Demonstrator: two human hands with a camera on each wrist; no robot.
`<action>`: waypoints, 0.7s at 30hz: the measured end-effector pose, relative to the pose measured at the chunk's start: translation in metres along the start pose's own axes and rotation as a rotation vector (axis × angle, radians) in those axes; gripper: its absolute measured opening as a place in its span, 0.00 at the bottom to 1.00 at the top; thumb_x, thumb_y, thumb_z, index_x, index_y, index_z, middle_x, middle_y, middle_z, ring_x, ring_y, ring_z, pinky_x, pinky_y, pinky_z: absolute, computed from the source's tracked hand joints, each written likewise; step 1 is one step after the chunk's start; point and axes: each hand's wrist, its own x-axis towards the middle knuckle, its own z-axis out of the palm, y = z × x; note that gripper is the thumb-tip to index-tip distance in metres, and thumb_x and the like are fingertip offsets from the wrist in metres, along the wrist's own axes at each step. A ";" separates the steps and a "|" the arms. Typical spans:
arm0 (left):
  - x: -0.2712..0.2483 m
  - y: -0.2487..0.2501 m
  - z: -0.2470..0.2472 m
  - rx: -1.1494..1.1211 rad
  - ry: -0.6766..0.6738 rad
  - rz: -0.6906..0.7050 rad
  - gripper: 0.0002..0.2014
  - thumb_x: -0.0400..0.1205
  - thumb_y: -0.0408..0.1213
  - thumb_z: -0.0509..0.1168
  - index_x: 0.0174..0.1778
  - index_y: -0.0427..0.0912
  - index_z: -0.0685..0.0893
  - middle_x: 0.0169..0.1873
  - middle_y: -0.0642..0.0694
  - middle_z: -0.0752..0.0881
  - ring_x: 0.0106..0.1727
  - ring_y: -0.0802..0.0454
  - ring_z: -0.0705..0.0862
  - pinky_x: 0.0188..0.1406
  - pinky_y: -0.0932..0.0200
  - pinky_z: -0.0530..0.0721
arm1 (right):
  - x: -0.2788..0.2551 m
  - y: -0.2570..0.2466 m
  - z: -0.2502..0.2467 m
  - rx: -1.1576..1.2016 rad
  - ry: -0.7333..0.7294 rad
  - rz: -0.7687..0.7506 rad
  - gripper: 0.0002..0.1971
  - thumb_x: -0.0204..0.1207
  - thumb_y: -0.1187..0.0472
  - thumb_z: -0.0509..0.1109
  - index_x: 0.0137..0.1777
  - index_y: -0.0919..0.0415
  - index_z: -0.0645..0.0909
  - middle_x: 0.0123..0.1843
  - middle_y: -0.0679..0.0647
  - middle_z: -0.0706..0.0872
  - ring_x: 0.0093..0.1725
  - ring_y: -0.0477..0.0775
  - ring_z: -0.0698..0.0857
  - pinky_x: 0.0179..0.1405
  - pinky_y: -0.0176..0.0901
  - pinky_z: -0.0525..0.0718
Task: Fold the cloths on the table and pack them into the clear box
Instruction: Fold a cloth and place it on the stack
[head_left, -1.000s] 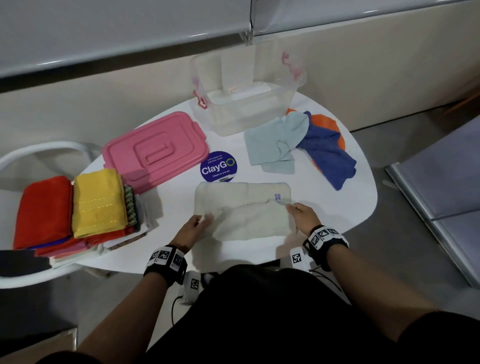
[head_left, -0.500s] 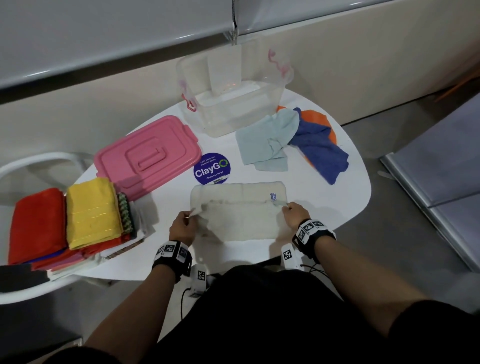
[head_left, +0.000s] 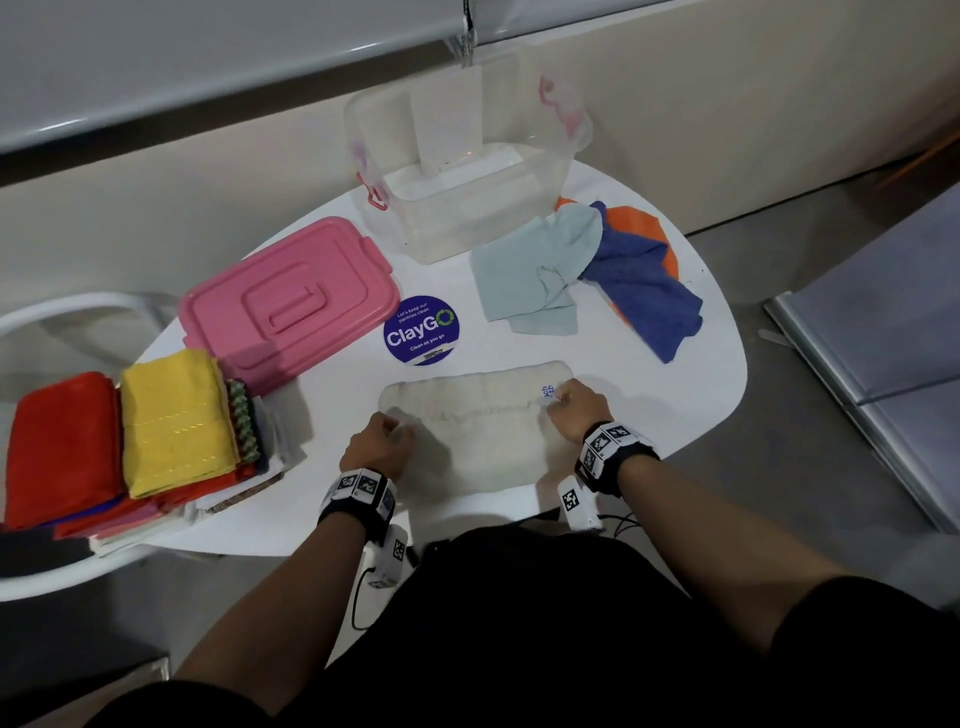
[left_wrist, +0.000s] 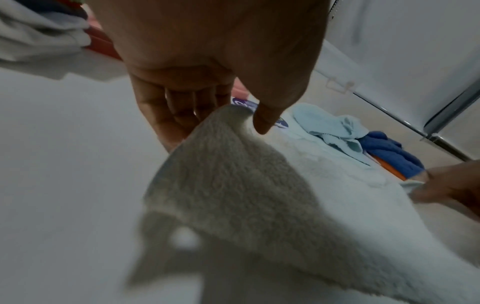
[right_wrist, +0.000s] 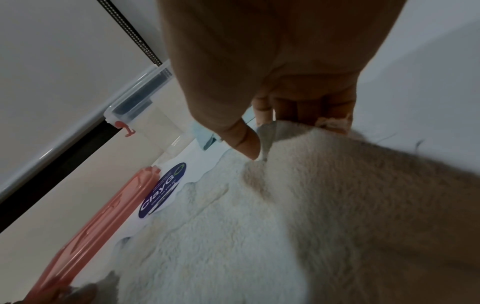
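Observation:
A fluffy white cloth (head_left: 478, 426) lies on the white table (head_left: 675, 395) in front of me, its near half lifted over the far half. My left hand (head_left: 387, 434) pinches its left corner (left_wrist: 228, 123) between thumb and fingers. My right hand (head_left: 563, 402) pinches the right corner (right_wrist: 280, 131) the same way. The clear box (head_left: 467, 171) stands empty at the table's far edge. A light blue cloth (head_left: 535, 265), a dark blue cloth (head_left: 644, 280) and an orange cloth (head_left: 644, 218) lie crumpled to the right of the box.
The pink lid (head_left: 285, 306) lies left of the box. A round purple ClayGo sticker (head_left: 422, 330) sits on the table beyond the white cloth. A stack of folded red (head_left: 62, 447) and yellow (head_left: 174, 421) cloths rests on a white chair at the left.
Both hands have carried the near edge of the white cloth away from me, toward its far edge. The camera has tilted a little.

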 end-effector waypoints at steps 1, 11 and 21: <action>0.003 0.004 -0.001 0.012 0.017 0.005 0.16 0.85 0.53 0.57 0.60 0.47 0.79 0.52 0.38 0.87 0.54 0.35 0.85 0.53 0.47 0.83 | 0.002 -0.002 -0.001 -0.003 0.022 -0.016 0.14 0.83 0.57 0.59 0.61 0.62 0.80 0.65 0.62 0.84 0.69 0.67 0.78 0.67 0.48 0.73; 0.030 0.014 -0.012 -0.245 0.130 -0.047 0.15 0.87 0.48 0.56 0.50 0.40 0.81 0.50 0.33 0.87 0.53 0.33 0.83 0.45 0.54 0.72 | 0.028 -0.008 -0.017 0.207 0.102 0.023 0.13 0.85 0.56 0.61 0.59 0.64 0.82 0.61 0.63 0.86 0.63 0.65 0.81 0.58 0.45 0.74; 0.038 0.025 -0.014 -0.129 0.170 0.009 0.19 0.81 0.42 0.63 0.68 0.44 0.79 0.63 0.39 0.79 0.66 0.37 0.76 0.64 0.44 0.78 | 0.036 -0.005 -0.013 0.045 0.208 -0.086 0.19 0.78 0.65 0.62 0.68 0.56 0.78 0.65 0.62 0.77 0.65 0.64 0.77 0.61 0.52 0.78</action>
